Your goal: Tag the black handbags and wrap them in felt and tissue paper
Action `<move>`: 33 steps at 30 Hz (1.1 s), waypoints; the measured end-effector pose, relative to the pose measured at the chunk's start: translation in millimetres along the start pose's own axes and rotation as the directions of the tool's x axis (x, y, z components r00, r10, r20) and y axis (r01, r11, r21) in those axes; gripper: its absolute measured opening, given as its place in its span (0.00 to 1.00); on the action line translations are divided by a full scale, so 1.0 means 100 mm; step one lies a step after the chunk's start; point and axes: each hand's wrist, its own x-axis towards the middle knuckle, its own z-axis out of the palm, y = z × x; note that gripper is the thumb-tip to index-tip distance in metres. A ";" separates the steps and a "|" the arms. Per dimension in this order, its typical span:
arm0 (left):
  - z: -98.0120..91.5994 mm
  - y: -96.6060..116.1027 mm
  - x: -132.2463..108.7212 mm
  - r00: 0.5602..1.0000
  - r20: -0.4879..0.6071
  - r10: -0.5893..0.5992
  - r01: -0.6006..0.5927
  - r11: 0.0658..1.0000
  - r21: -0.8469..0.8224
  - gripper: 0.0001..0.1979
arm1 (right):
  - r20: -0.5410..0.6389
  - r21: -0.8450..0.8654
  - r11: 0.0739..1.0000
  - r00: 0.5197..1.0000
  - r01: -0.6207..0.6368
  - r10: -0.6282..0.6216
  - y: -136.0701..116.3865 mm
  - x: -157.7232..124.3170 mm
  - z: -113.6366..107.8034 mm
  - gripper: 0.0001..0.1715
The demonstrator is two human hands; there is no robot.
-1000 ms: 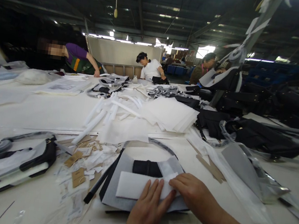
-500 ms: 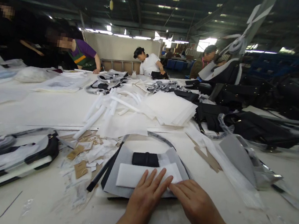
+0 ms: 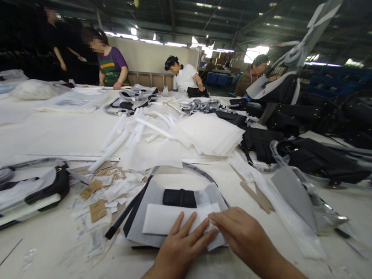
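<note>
A black bag lies flat in front of me, its front covered by thin white paper. On that paper rests a folded white foam sheet. Just above the sheet shows a small black wallet-like piece with a band across its middle. My left hand presses on the sheet with its fingers spread. At the sheet's right end my right hand has its fingers pinched together on a crumpled white edge. The bag's handle, wrapped in clear film, arches behind.
To the left lies another wrapped bag; tags and scraps are between. Foam tubes and a stack of white sheets are farther back. A grey piece in plastic and black bags lie right. Several people work beyond.
My right hand has gone from lying with fingers extended near the sheet to pinching its right end, which is now crumpled. The left hand stays on the sheet, fingers wider apart.
</note>
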 end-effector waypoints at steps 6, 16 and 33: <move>0.07 0.03 0.01 0.993 -0.118 -0.018 0.018 1.000 -0.002 0.16 | 0.350 -0.011 1.000 0.937 0.003 0.001 0.53 0.49 0.42 0.24; 0.11 0.04 0.00 0.986 -0.159 -0.043 0.035 0.998 -0.056 0.16 | 0.433 -0.185 0.979 0.887 -0.088 0.162 0.54 0.47 0.50 0.18; -0.10 -0.01 -0.02 0.976 0.215 0.031 -0.008 0.994 -0.106 0.23 | 0.199 -0.075 0.994 0.978 0.076 -0.060 -0.19 -1.45 0.23 0.33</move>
